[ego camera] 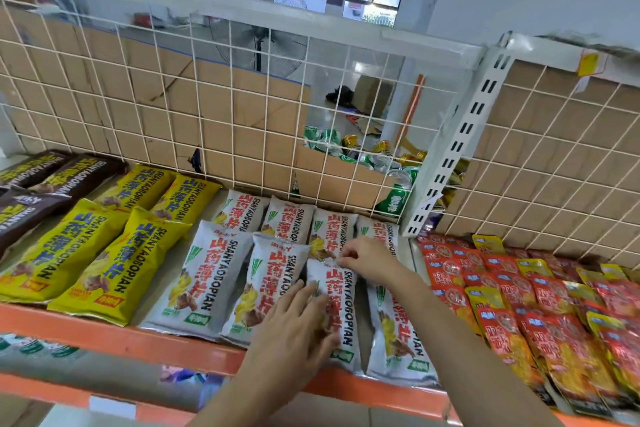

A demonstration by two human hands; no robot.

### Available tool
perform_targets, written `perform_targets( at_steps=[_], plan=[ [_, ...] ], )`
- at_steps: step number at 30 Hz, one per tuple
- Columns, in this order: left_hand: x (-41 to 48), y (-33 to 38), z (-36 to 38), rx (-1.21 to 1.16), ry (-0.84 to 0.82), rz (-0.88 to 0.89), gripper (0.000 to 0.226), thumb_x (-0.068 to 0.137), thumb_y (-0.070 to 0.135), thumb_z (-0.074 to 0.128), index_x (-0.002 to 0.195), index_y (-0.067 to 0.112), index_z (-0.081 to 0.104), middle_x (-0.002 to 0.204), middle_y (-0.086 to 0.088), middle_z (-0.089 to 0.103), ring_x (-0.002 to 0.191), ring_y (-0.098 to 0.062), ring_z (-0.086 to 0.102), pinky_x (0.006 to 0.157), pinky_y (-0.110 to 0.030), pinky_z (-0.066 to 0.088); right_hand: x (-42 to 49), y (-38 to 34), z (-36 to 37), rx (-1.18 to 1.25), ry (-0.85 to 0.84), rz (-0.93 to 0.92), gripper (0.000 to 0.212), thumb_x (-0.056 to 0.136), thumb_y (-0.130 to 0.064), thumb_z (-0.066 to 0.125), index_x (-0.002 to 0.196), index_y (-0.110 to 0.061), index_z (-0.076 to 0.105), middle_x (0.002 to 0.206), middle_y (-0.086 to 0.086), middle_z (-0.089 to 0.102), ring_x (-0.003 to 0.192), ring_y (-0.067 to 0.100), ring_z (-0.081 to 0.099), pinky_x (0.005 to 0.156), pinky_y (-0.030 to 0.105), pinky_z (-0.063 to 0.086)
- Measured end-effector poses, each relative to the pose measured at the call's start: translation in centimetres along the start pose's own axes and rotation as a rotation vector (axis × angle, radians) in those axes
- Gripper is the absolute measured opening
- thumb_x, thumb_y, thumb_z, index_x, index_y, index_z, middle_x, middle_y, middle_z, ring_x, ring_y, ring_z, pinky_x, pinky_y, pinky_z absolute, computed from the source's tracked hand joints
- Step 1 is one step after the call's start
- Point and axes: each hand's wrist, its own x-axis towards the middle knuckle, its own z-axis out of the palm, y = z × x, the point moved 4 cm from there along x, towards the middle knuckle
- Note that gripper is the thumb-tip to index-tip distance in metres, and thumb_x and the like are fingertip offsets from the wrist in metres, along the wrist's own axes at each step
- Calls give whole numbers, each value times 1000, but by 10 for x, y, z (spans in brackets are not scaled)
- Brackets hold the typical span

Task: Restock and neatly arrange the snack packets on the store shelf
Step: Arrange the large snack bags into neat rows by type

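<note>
On orange-edged shelf (pixel 104 333), approx 6 o'clock in view: white SHANYAOBOPIAN packet (pixel 344 305), front row, 3rd from L, lying flat, long axis 12 to 6.
- L hand (pixel 294 319): palm down on packet's lower half, fingers straight, no grasp.
- R hand (pixel 367 258): at packet's 12 o'clock end, fingers curled, pinching the top seam.
- Other white packets (pixel 204 274): close alongside at 9 and 3 o'clock; 2nd row behind at 12.
- Yellow packets (pixel 69 253): further out at 9 o'clock.
- Brown packets (pixel 20 204): at 10 o'clock.
- Red pouches (pixel 519 305): overlapping, at 3 o'clock, next bay.
- Wire grid (pixel 194 87): shelf back, w/ cardboard (pixel 104 97) behind.
- Drink cans (pixel 381 163): past grid, approx 12 to 1 o'clock.
</note>
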Motion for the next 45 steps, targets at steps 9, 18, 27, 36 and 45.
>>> perform_targets(
  at_steps=[9,18,27,36,45],
  plan=[
    [5,29,28,-18,70,-121,90,87,60,45,143,37,-22,149,9,-31,143,-16,-17,114,-31,-7,0,12,-1,153,187,-32,20,90,-18,56,71,-23,54,73,-9,53,77,14,52,69,27,37],
    [15,29,38,13,60,-250,101,85,45,57,139,40,-28,154,0,-25,143,-25,0,116,-36,11,12,6,-3,165,172,-20,17,90,-14,52,76,-23,58,81,-8,56,83,14,54,72,27,39],
    [12,29,33,104,26,-302,101,86,44,56,142,31,-26,154,-2,-25,144,-25,-4,116,-36,7,24,10,-2,156,93,20,24,88,-17,56,64,-22,56,73,-7,58,83,18,59,76,32,46],
    [27,28,23,254,-62,-194,90,89,51,44,130,33,-34,140,2,-37,132,-24,-35,110,-44,-19,23,8,0,240,85,3,29,88,-23,59,60,-25,54,67,-7,56,68,12,54,70,34,47],
    [28,24,23,213,-75,-111,83,93,51,38,130,29,-33,141,-1,-41,125,-23,-42,107,-43,-25,-2,54,-31,216,269,89,18,93,-23,53,95,-11,66,93,3,66,84,17,57,71,28,42]
  ],
)
